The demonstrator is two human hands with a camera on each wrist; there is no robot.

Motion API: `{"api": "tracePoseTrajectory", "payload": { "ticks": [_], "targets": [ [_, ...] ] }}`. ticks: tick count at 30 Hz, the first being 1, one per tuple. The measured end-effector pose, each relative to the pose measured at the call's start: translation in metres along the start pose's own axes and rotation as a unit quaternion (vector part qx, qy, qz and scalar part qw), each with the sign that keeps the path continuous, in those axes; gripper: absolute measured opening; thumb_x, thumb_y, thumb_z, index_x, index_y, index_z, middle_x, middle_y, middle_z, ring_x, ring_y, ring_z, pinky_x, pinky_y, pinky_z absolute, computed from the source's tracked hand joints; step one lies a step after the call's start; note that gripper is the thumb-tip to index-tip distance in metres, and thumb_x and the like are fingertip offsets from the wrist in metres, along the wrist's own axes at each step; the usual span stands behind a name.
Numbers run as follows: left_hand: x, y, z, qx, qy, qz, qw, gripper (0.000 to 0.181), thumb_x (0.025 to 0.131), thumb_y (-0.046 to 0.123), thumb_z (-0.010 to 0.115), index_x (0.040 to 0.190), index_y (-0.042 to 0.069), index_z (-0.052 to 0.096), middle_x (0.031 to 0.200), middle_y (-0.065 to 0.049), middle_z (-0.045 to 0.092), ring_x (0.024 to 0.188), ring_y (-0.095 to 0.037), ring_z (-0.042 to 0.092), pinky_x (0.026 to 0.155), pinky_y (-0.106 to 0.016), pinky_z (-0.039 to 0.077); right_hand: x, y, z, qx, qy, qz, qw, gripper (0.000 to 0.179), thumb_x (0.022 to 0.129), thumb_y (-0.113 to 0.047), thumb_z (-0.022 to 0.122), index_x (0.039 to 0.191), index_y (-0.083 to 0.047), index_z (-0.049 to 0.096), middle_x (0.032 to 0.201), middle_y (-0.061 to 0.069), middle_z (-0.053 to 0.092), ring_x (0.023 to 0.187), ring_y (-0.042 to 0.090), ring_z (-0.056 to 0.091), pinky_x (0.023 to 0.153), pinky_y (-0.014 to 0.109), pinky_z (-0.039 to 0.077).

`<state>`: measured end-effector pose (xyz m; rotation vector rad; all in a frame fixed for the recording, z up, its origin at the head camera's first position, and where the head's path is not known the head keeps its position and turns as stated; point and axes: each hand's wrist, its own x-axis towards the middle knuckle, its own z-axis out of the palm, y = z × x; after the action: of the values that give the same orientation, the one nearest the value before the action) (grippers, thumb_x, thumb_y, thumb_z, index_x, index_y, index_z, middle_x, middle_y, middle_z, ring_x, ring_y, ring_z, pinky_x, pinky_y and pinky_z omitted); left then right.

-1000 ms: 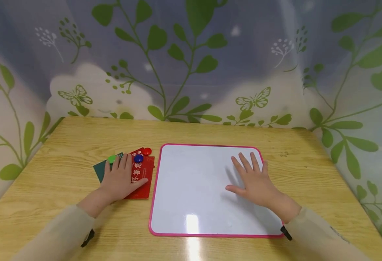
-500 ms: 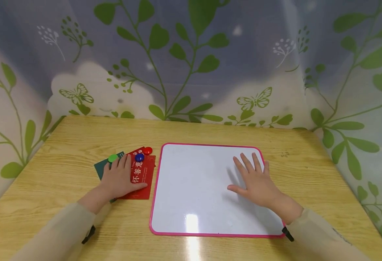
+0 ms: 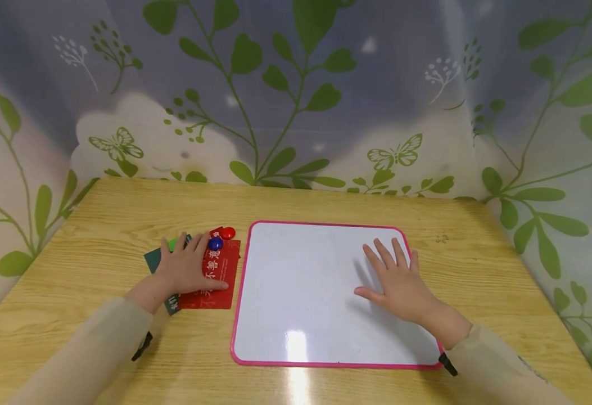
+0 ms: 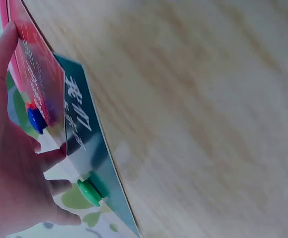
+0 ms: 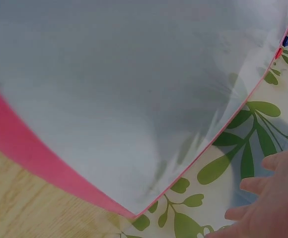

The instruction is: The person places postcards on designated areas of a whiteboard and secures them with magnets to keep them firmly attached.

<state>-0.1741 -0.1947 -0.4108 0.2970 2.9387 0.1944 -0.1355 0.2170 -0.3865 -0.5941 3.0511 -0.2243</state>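
My left hand (image 3: 181, 271) is spread over a small pile of printed cards on the left of the table. Its thumb reaches across the red card (image 3: 230, 260), and the dark green card (image 3: 152, 259) shows beneath and beside it. Round buttons in blue (image 3: 215, 243), red (image 3: 228, 233) and green (image 4: 89, 192) lie along the cards' far side; fingers partly cover the green one in the head view. Over the right part of a white board (image 3: 306, 281) with a pink rim, my right hand (image 3: 402, 289) hovers palm down, fingers spread, its shadow falling on the surface.
The wooden table (image 3: 123, 208) carries the board and cards. A curtain (image 3: 296, 135) printed with green leaves and butterflies hangs along the back and both sides. Light glares on the board's near edge.
My left hand has shifted slightly away and arched, its fingers now over the green button, baring more of the cards' near side. The right hand has barely moved.
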Motion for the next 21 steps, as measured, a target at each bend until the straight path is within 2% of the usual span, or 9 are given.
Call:
{"api": "tracePoseTrajectory", "payload": {
  "ticks": [4, 10, 21],
  "targets": [
    [0.0029, 0.0005, -0.0007, -0.006, 0.009, 0.005, 0.9999, 0.12, 0.062, 0.071, 0.067, 0.147, 0.002, 0.019, 0.141, -0.028, 0.032, 0.131, -0.052, 0.023, 0.102, -0.075, 0.008, 0.0012, 0.0006, 0.0008, -0.001, -0.001, -0.002, 1.0, 0.085, 0.084, -0.054, 0.059, 0.147, -0.008, 0.026, 0.153, 0.021, 0.021, 0.139, 0.051, 0.01, 0.101, 0.076, 0.008],
    [0.0046, 0.0006, -0.0021, -0.01, -0.005, 0.001, 0.9999, 0.121, 0.062, 0.072, 0.066, 0.147, 0.001, 0.018, 0.143, -0.03, 0.028, 0.128, -0.051, 0.027, 0.102, -0.071, 0.017, 0.0025, 0.0013, -0.0001, -0.001, 0.0, -0.008, 1.0, 0.084, 0.085, -0.053, 0.059, 0.147, -0.007, 0.026, 0.153, 0.021, 0.021, 0.139, 0.051, 0.01, 0.101, 0.076, 0.009],
    [0.0078, 0.0009, -0.0042, -0.006, -0.006, 0.007, 0.9999, 0.121, 0.062, 0.073, 0.066, 0.148, 0.003, 0.017, 0.14, -0.028, 0.034, 0.127, -0.049, 0.03, 0.102, -0.071, 0.017, 0.0044, 0.003, 0.0021, -0.002, 0.0, -0.012, 0.9999, 0.084, 0.085, -0.053, 0.059, 0.147, -0.007, 0.026, 0.153, 0.021, 0.022, 0.139, 0.051, 0.011, 0.102, 0.074, 0.01]
  ]
}}
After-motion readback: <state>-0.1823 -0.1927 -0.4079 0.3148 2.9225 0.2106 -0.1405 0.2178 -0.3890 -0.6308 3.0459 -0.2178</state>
